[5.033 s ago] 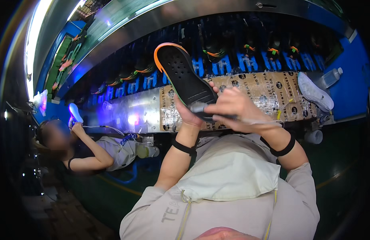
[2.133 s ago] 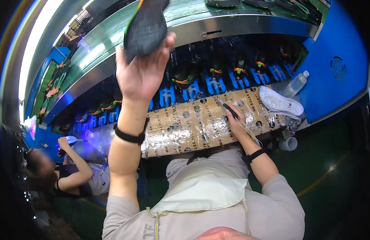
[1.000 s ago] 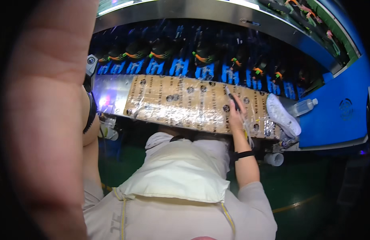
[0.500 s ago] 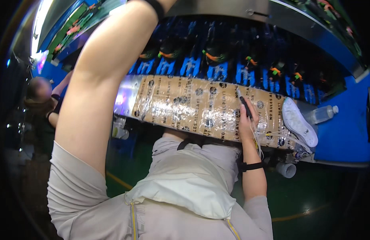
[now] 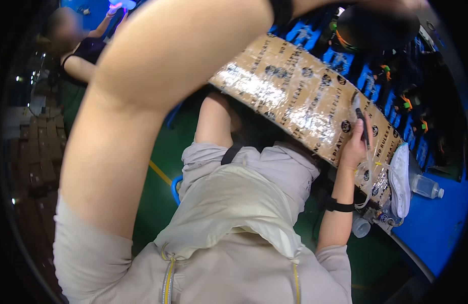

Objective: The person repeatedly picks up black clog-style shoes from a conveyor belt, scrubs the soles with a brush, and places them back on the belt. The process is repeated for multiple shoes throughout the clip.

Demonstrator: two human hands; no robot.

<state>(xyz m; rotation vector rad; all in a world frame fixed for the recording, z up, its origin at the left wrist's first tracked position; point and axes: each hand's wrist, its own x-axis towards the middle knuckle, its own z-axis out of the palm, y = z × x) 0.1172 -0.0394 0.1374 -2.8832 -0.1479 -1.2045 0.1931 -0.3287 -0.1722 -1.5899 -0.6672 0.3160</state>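
Note:
My right hand (image 5: pixel 356 144) is closed round a black pen-shaped tool (image 5: pixel 363 124) with a pale tip and thin clear tubes trailing back along the wrist. It sits low over the cardboard-covered bench (image 5: pixel 315 116), which is wrapped in shiny clear film. My left arm crosses the upper view. At the top edge my left hand (image 5: pixel 413 4) shows only in part, blurred, against a large black rounded thing (image 5: pixel 378 28) held up close; its kind cannot be made out. Beside my right wrist lies a white shoe-shaped piece (image 5: pixel 400 180).
Several blue holders (image 5: pixel 365 83) carrying dark items with orange and green tabs line the bench's far side. A clear bottle (image 5: pixel 427 186) lies on the blue surface (image 5: pixel 431 223) at right. A clear cup (image 5: pixel 361 228) hangs below the edge. Another person (image 5: pixel 84 50) works at upper left.
My view has turned, so the bench now slants down to the right. The black rounded thing has come into view at the top with part of my left hand. My right hand still grips the tool.

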